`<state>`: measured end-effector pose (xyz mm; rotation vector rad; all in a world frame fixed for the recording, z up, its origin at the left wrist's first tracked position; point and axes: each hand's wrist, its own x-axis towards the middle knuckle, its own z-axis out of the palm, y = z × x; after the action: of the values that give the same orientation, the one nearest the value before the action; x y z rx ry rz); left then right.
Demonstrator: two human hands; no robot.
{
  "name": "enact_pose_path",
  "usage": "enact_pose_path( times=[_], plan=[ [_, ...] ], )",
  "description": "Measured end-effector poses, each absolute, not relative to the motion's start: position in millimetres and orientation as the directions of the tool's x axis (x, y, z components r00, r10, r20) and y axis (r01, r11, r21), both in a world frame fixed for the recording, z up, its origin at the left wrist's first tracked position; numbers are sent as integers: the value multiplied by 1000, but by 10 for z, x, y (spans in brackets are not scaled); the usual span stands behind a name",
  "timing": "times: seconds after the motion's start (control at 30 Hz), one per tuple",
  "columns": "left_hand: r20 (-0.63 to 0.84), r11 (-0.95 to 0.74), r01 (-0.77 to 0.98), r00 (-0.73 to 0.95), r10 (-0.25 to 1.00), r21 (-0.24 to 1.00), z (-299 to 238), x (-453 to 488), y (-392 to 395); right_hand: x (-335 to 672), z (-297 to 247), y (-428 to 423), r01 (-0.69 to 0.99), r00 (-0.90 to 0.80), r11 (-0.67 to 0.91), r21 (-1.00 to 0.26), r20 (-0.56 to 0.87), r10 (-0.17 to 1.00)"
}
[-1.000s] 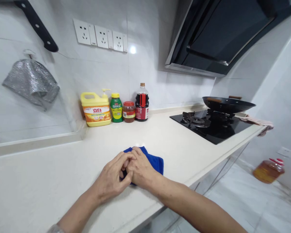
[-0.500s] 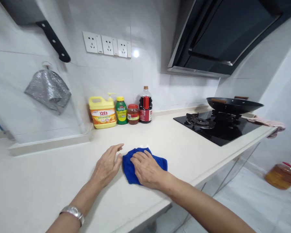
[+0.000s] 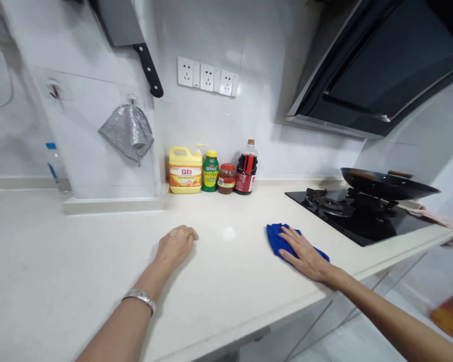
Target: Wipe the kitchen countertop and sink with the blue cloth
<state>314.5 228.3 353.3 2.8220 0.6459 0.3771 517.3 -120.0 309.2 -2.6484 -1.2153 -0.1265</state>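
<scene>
A blue cloth lies bunched on the pale countertop, left of the stove. My right hand presses down on it from above, fingers stretched out and thumb apart, covering the middle of the cloth. To the left, my left hand rests on the bare counter with its fingers curled in; nothing shows in it. A silver bracelet is around the left wrist.
Against the wall stand a yellow detergent jug, a green bottle, a red-lidded jar and a dark sauce bottle. A wok sits on the black gas stove. A cleaver and silver cloth hang at left.
My right hand has slid the blue cloth rightward toward the stove, and its fingers have spread. My left hand has curled its fingers. The view has turned slightly left.
</scene>
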Motion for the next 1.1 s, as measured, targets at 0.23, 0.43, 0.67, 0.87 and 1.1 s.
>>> enact_pose_path(
  times=[0.23, 0.43, 0.67, 0.87, 1.1],
  plan=[
    [106, -870, 432, 878, 466, 238, 3523, 3233, 2292, 5447, 3143, -858, 433, 899, -900, -46, 93, 427],
    [93, -877, 421, 888, 451, 233, 3529, 3260, 2271, 4734, 3231, -316, 707, 707, -704, -61, 85, 702],
    [107, -877, 415, 887, 449, 240, 3511, 3242, 2357, 3600, 3391, 106, 928, 345, -313, -200, 154, 926],
    [153, -893, 334, 907, 391, 303, 3458, 3182, 2494, 3037, 3324, -84, 972, 205, -150, -184, 332, 921],
    [161, -890, 307, 913, 376, 338, 3405, 3172, 2540, 3537, 2711, -710, 990, -43, -51, 134, 619, 784]
  ],
)
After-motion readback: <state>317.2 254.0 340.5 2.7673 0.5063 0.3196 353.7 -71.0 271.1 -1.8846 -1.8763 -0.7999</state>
